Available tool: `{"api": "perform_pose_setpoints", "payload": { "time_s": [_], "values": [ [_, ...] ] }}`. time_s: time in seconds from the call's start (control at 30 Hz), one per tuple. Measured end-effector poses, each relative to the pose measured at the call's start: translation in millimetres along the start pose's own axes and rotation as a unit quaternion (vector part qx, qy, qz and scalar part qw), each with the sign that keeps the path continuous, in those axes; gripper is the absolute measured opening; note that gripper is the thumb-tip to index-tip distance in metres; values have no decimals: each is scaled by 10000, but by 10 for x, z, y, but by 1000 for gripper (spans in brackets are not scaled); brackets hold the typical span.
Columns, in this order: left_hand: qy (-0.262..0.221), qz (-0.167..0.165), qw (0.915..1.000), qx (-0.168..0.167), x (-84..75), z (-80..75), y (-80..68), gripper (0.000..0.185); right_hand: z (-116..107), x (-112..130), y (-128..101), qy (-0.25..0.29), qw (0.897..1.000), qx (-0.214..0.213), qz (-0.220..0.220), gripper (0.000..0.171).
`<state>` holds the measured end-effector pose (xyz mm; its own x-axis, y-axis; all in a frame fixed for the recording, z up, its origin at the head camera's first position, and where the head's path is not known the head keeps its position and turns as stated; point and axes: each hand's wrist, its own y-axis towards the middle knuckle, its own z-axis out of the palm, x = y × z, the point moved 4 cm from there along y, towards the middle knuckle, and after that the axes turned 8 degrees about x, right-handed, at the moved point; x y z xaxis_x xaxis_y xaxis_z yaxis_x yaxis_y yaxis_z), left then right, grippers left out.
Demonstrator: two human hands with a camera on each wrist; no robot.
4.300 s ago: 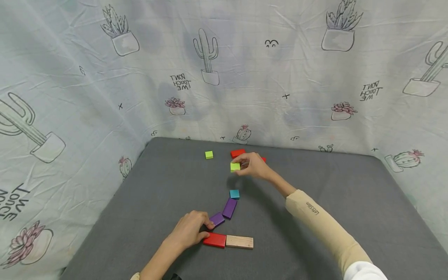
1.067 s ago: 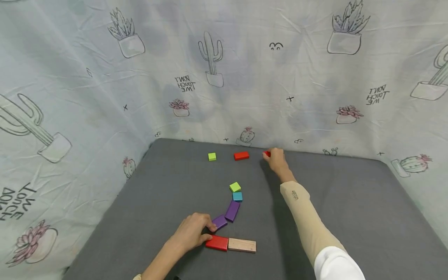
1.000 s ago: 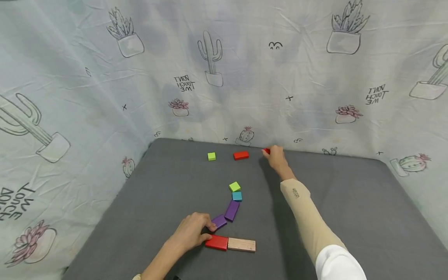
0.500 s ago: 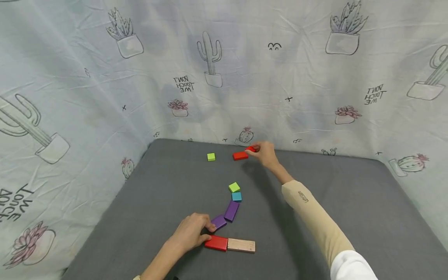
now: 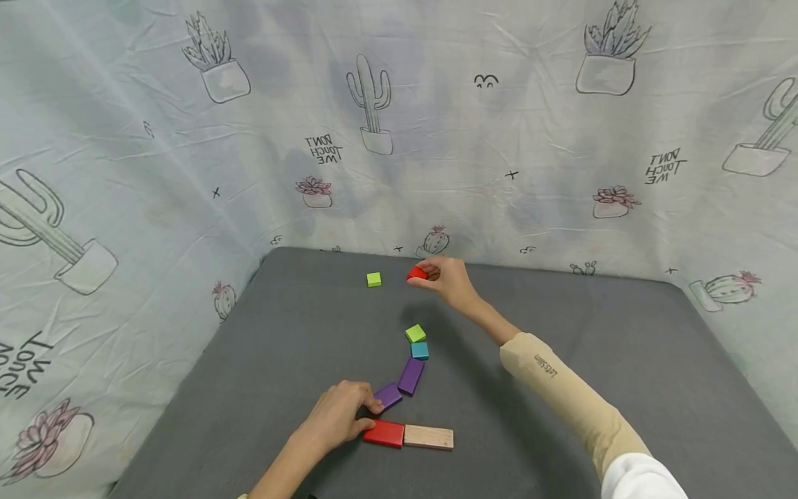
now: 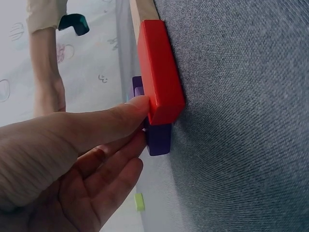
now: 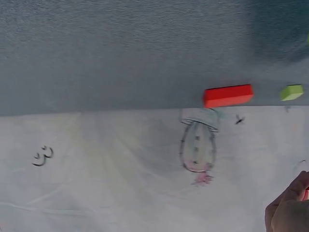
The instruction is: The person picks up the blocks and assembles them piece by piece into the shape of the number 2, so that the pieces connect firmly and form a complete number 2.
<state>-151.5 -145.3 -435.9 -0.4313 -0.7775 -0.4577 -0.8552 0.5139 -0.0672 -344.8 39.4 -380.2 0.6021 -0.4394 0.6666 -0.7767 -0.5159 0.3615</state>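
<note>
My right hand (image 5: 451,281) pinches a small red block (image 5: 416,274) between thumb and fingertips, raised over the far part of the table. In the right wrist view only a sliver of that block shows beside the hand (image 7: 289,208). My left hand (image 5: 341,412) rests low, its thumb touching the end of a red rectangular block (image 5: 384,433) and its index finger at a purple block (image 5: 388,396). In the left wrist view the thumb (image 6: 137,105) lies against the red block's near corner. A second purple block (image 5: 411,376), a blue block (image 5: 420,351) and a lime block (image 5: 415,333) continue the curve.
A plain wooden block (image 5: 429,437) lies end to end with the near red one. Toward the back are a lime block (image 5: 373,279) and another red block (image 7: 228,95), hidden behind the hand in the head view. Printed fabric (image 5: 436,138) hangs behind the grey table (image 5: 280,333).
My right hand set the lime block beyond the blue one, then took the red block from the back right and carried it left. My left hand stays in place.
</note>
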Motion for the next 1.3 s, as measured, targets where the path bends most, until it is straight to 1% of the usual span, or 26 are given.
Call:
{"api": "perform_pose_setpoints", "payload": {
  "time_s": [0.2, 0.3, 0.37, 0.6, 0.8, 0.87, 0.97, 1.13, 1.3],
  "values": [
    [-9, -43, 10000, -19, -5, -5, -9, 22, 83, 149, -46, 133, 9993, 241, -247, 34],
    [-18, -74, 10000, -1, -1, -5, -4, 22, 128, 181, -59, 198, 9980, 451, -395, 35],
    [-22, -72, 10000, -1, 3, -6, 3, 23, 155, 174, -62, 146, 9974, 561, -421, 36],
    [-27, -59, 10000, 35, 2, 8, 3, 21, 266, 39, -42, -299, 9957, 870, -106, 31],
    [-5, -47, 10000, 29, 8, 20, -3, 21, 367, -29, -13, -784, 9880, 1327, -41, 30],
    [-16, -52, 10000, 40, 12, 21, -2, 21, 411, -46, -9, -866, 9850, 1493, -9, 29],
    [-18, -65, 10000, 68, 15, 19, 4, 21, 481, -69, -1, -889, 9819, 1673, 84, 27],
    [3, -86, 9999, 124, 15, 20, 19, 21, 580, -98, 11, -847, 9809, 1732, 273, 29],
    [2, -132, 9998, 163, 11, 23, 23, 21, 666, -94, 2, -924, 9765, 1905, 402, 31]
  ]
}}
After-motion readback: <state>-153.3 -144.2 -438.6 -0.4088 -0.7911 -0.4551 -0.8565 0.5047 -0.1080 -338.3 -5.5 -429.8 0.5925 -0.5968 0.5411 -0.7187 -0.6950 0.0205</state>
